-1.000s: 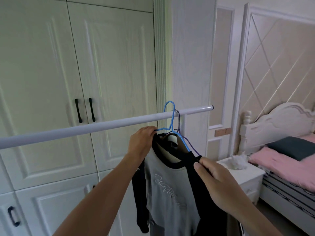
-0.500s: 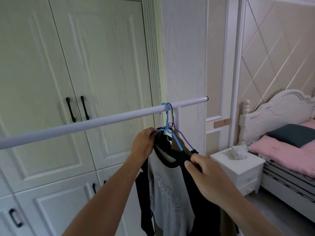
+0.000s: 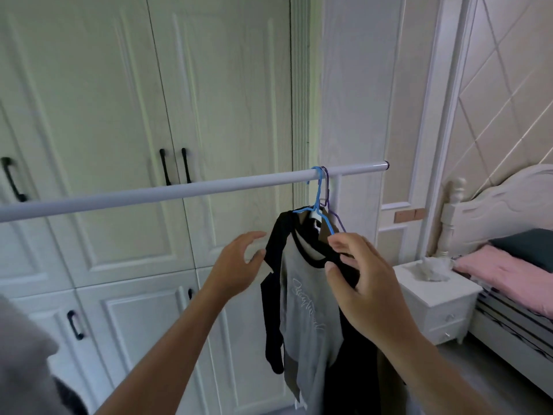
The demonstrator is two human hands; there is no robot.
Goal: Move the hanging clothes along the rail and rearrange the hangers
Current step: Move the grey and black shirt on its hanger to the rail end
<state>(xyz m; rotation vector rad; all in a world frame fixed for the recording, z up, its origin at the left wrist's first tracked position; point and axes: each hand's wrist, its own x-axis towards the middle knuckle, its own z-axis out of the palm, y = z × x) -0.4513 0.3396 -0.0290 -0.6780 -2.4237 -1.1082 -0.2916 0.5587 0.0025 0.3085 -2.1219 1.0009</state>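
Near the right end of the rail (image 3: 185, 191), a grey-and-black top (image 3: 308, 298) is hung on a blue hanger (image 3: 317, 202), its dark shoulder pinched by the right hand (image 3: 363, 283), while the left hand (image 3: 236, 265) is held spread and empty just beside its sleeve.

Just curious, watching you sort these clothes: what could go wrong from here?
The hangers bunch near the rail's open right end, so a push that way might slide them off. Only the right hand pinches the grey and black shirt; the left hand is open beside it, so a tug could pull the shirt off its blue hanger.
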